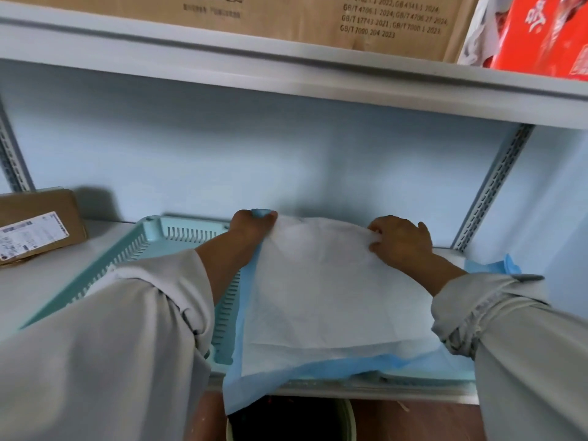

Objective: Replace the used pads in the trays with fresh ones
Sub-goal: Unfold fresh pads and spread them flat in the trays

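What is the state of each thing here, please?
Pad: spread over the right tray, front edge hanging off the shelf.
Left tray: on the shelf, no pad visible.
Left hand: grips the pad's far corner.
Right hand: pinches the pad's far edge.

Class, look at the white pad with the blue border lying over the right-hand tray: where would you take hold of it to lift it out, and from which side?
Probably the pad's two far corners, reaching over from the front, as the left hand and right hand do. It is thin and limp, its near edge drooping over the tray's front, so two spread grips should keep it flat.
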`<state>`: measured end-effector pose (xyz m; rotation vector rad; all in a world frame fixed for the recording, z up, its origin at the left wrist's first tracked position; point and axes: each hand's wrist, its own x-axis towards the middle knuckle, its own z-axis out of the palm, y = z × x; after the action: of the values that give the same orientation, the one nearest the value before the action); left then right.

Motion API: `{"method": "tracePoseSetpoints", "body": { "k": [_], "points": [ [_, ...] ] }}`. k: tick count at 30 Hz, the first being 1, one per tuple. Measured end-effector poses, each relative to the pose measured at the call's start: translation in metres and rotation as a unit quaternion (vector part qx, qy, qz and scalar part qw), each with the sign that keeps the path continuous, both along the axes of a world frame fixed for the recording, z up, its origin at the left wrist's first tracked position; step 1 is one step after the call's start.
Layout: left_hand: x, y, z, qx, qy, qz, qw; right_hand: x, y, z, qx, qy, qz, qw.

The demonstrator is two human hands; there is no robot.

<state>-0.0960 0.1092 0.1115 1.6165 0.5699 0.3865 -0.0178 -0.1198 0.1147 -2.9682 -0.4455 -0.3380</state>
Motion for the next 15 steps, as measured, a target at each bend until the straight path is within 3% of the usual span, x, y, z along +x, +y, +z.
{"method": "tracePoseSetpoints", "body": {
  "k": [3,6,8,10,12,13,15],
  "points": [
    [-0.002,-0.008,-0.001,-0.019,-0.007,-0.062,0.998,-0.011,0.037,0.000,0.028,0.065,0.116,0.991],
    [-0.002,-0.009,-0.004,0.001,0.008,-0.089,0.996,-0.022,0.064,-0.007,0.079,0.070,0.151,0.983],
    [-0.005,-0.004,-0.009,0.116,0.063,-0.082,0.988,-0.026,0.071,-0.012,0.082,0.065,0.142,0.984],
    [-0.012,0.009,-0.017,0.344,0.168,-0.095,0.919,-0.029,0.075,-0.016,0.076,0.076,0.139,0.984],
    [-0.019,0.015,-0.025,0.497,0.194,-0.102,0.840,-0.032,0.077,-0.018,0.065,0.092,0.146,0.983],
    [-0.021,0.016,-0.029,0.529,0.182,-0.101,0.822,-0.032,0.078,-0.020,0.058,0.098,0.152,0.982],
    [-0.022,0.014,-0.035,0.540,0.149,-0.091,0.823,-0.034,0.080,-0.021,0.052,0.103,0.162,0.980]
  ]
}}
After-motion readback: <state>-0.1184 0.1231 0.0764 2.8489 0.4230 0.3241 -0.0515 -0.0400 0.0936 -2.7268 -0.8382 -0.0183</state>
